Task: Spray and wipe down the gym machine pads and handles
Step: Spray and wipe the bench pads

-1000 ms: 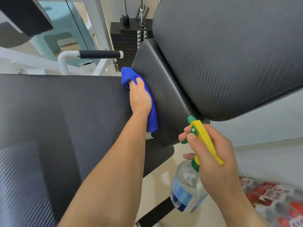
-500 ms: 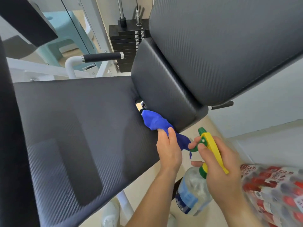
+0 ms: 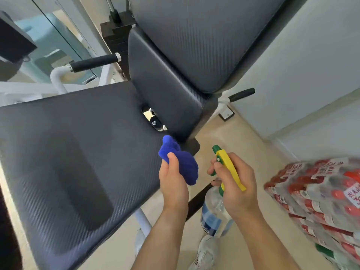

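Now your left hand (image 3: 173,184) pinches the bunched blue cloth (image 3: 181,164), with the seat pad (image 3: 78,152) just left of that grip. Your right hand (image 3: 233,184) grips the spray bottle (image 3: 216,215) hanging below it. You seem between surfaces. Next, aim the nozzle at the handle (image 3: 95,63) beyond.

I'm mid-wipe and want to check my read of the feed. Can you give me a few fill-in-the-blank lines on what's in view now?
1. The left-hand grip holds a bunched ___ cloth.
2. The right-hand grip holds a spray bottle with a ___ trigger.
3. The bottle's nozzle is ___.

Missing words: blue; yellow; green.
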The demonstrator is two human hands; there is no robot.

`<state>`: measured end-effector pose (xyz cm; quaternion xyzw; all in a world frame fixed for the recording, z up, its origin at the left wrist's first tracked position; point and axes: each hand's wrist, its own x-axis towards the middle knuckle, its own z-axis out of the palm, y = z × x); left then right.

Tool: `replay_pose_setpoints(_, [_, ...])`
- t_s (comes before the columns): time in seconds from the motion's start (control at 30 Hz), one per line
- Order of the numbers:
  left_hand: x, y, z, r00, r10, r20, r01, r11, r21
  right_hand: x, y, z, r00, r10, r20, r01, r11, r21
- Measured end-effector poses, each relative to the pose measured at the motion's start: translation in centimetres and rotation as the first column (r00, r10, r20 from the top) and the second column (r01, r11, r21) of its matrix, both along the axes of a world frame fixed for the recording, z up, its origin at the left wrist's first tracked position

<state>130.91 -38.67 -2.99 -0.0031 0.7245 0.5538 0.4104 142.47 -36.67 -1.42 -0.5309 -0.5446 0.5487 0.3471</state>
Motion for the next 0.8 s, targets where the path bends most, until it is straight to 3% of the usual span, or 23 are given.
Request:
replay_pose_setpoints(0.07, [0.4,0.0,0.6,0.985,-0.067,-0.161,0.071,0.997,0.018,0.3,-0.2,0.3,0.999,0.014,-0.033,-0.014,1.000,-0.004])
replay_pose_setpoints(0.13, [0.4,0.3,1.0,0.862,-0.184,-0.471,0.261,0.960,0.102,1.0,-0.5,0.4,0.999,0.012,-0.052,-0.012,1.000,0.003])
replay_pose_setpoints(0.17, [0.1,0.9,1.1,0.722,-0.226,-0.654,0.377,0.921,0.098,1.4,-0.6,0.4,0.998,0.008,-0.058,-0.008,1.000,-0.004])
replay_pose_setpoints(0.23, [-0.5,3.1,0.4,0.315,-0.246,-0.916,0.556,0.831,-0.032,2.4,-0.9,0.4,0.998,-0.014,-0.064,0.012,0.999,-0.033])
replay_pose_setpoints(0.3, [-1.1,6.0,-0.5,-0.067,-0.206,-0.976,0.571,0.795,-0.206,3.3,-1.2,0.5,0.997,-0.037,-0.072,0.033,0.998,-0.046])
replay_pose_setpoints(0.33, [-1.4,7.2,-1.1,-0.197,-0.205,-0.959,0.530,0.800,-0.281,3.7,-1.4,0.5,0.996,-0.045,-0.072,0.041,0.998,-0.049])
replay_pose_setpoints(0.4, [-2.8,8.6,-2.7,-0.377,-0.215,-0.901,0.450,0.807,-0.381,4.4,-1.7,0.6,0.996,-0.052,-0.066,0.048,0.997,-0.059])
replay_pose_setpoints(0.5, [-5.3,8.3,-4.1,-0.527,-0.159,-0.835,0.428,0.799,-0.422,5.2,-1.9,0.3,0.997,-0.051,-0.060,0.045,0.995,-0.090])
replay_pose_setpoints(0.6, [-6.5,6.5,-4.6,-0.596,-0.142,-0.790,0.448,0.758,-0.474,5.6,-1.8,0.2,0.998,-0.047,-0.050,0.042,0.994,-0.100])
replay_pose_setpoints(0.73, [-8.1,4.3,-5.9,-0.632,-0.176,-0.755,0.463,0.695,-0.550,5.9,-1.3,0.2,0.997,-0.034,-0.062,0.029,0.996,-0.087])
replay_pose_setpoints(0.8, [-7.7,3.3,-6.7,-0.602,-0.216,-0.768,0.483,0.668,-0.566,5.8,-1.0,0.2,0.997,-0.037,-0.066,0.032,0.997,-0.069])
